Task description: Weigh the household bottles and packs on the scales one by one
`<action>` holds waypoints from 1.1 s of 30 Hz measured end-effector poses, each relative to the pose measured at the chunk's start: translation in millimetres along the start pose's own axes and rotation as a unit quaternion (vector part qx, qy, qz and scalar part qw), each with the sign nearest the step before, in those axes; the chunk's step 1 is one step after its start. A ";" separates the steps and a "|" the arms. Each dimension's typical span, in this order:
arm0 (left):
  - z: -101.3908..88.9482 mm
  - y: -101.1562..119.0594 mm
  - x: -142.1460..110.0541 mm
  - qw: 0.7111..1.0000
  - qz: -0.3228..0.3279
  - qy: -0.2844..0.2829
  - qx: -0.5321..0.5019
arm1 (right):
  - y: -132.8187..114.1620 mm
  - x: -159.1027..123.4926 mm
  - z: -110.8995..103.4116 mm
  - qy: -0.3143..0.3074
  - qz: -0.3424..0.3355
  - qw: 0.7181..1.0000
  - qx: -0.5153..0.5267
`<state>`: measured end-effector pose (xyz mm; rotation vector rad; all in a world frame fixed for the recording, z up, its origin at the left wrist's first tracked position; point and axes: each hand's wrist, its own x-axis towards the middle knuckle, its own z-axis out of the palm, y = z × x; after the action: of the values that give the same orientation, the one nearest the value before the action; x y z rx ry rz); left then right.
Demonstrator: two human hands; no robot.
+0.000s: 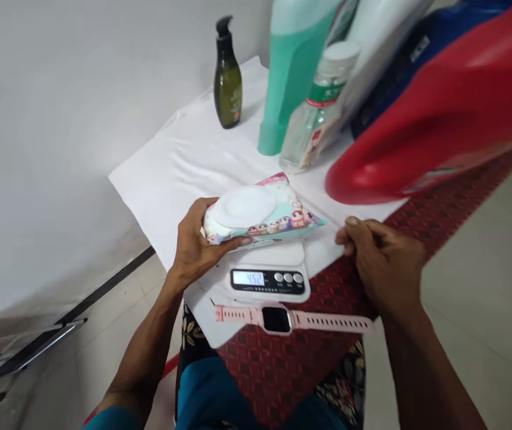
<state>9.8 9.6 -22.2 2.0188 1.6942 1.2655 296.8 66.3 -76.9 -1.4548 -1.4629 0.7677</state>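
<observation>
My left hand [199, 239] is wrapped round the left end of a pack of wet wipes [282, 218], thumb along its front side. The pack is soft and printed with small cartoon figures, and has a white oval lid [244, 206] on top. It is tilted over a white kitchen scale [307, 292], whose display reads about 452; whether the two touch is hard to see. Off the pack's right end, my right hand [385, 260] is closed, thumb pressed to the curled fingers. What it pinches, if anything, I cannot make out.
A pink-strapped smartwatch [276, 319] lies in front of the scale. Behind stand a dark pump bottle [227, 89], a green liquid bottle [282, 77], a clear jar [309, 131] and a large red bottle [439, 119]. A white cloth [157, 173] covers part of the red patterned tabletop [264, 370].
</observation>
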 end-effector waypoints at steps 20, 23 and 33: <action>-138.9 -251.2 137.1 0.906 -0.250 0.310 0.145 | -4.0 8.9 -1.6 -0.009 0.050 0.998 -0.032; -127.2 -236.8 145.5 0.916 -0.143 0.346 0.140 | -4.5 8.8 -3.0 -0.013 0.034 0.999 -0.014; 45.3 -125.0 283.6 0.982 -0.108 0.140 0.062 | 2.2 7.7 -6.0 -0.015 0.021 0.999 0.032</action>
<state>-54.5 315.2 1.7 1.7234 2.1020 1.4524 304.0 73.1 -75.1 -1.4359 -1.4208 0.8571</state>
